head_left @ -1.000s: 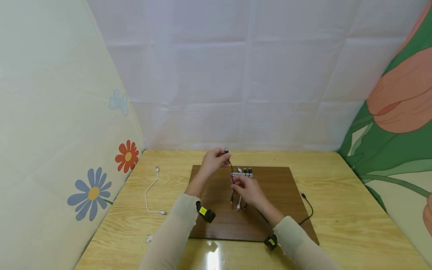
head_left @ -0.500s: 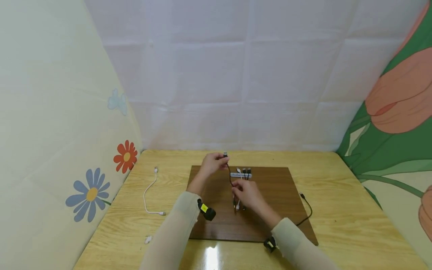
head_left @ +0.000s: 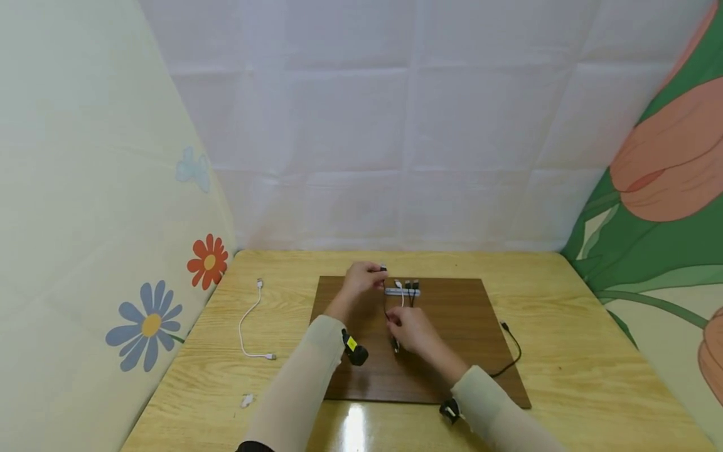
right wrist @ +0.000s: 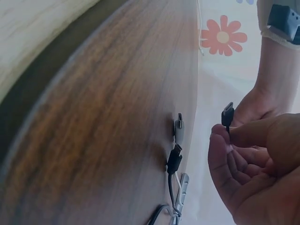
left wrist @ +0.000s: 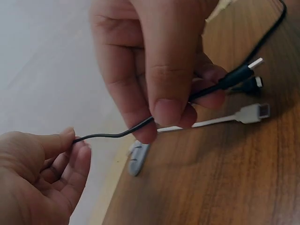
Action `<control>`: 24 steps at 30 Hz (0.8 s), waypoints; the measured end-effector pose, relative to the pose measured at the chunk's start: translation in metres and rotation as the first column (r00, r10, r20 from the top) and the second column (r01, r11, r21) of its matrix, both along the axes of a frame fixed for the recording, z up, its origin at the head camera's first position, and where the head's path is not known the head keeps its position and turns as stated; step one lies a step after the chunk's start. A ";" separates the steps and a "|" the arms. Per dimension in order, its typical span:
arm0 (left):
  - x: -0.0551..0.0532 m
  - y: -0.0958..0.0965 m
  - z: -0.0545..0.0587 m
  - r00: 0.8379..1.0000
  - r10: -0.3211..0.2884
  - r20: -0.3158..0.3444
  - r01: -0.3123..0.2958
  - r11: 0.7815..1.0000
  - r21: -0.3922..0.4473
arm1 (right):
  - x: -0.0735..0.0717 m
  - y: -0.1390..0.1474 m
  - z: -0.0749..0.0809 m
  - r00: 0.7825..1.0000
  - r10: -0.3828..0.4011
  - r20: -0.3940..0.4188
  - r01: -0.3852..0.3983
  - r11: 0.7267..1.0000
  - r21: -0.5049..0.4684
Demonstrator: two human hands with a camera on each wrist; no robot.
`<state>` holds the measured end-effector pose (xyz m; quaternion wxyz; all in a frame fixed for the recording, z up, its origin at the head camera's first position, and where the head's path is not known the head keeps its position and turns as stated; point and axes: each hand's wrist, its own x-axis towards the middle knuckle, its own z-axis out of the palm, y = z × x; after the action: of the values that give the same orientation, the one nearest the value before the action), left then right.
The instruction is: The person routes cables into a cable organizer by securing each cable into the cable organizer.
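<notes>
A short black cable (head_left: pixel 386 300) is stretched between both hands above a dark brown board (head_left: pixel 452 370). My left hand (head_left: pixel 380 274) pinches its far end, just left of a grey cable clip strip (head_left: pixel 402 292). My right hand (head_left: pixel 395 326) pinches the near end. In the left wrist view the left hand (left wrist: pixel 77 143) grips the cable (left wrist: pixel 108 135) and the right hand (left wrist: pixel 159 119) pinches it just before a black plug (left wrist: pixel 243 72). In the right wrist view the black plug (right wrist: pixel 228 112) sticks out past the right hand (right wrist: pixel 225 136).
A white plug (left wrist: pixel 253 112) and a black plug (right wrist: pixel 174 159) lie on the board, their cables held in the clip strip (left wrist: pixel 138 157). A loose white cable (head_left: pixel 250 320) lies on the yellow table (head_left: pixel 565 314) at the left. Another black cable (head_left: pixel 511 351) trails off the board's right edge.
My left hand has come down with the cable end, close to the clip strip. My right hand has drawn back toward me along the board.
</notes>
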<state>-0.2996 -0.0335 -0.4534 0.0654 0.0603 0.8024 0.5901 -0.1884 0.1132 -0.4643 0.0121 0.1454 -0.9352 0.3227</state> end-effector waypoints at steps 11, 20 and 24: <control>0.002 0.013 -0.010 0.996 -0.031 0.085 0.035 0.998 -0.044 | 0.000 0.007 -0.006 0.999 -0.024 0.044 0.024 1.000 -0.003; -0.006 0.020 -0.023 0.998 -0.033 0.049 0.036 0.998 -0.058 | -0.001 0.007 -0.002 0.999 -0.038 0.031 0.038 0.999 0.028; -0.009 0.024 -0.029 0.999 -0.035 -0.001 0.034 0.996 -0.077 | -0.002 0.006 -0.001 0.998 -0.038 0.043 0.036 0.999 0.041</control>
<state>-0.3083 -0.0095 -0.4827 0.0769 0.0722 0.8235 0.5574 -0.1906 0.1188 -0.4655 -0.0051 0.1213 -0.9440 0.3068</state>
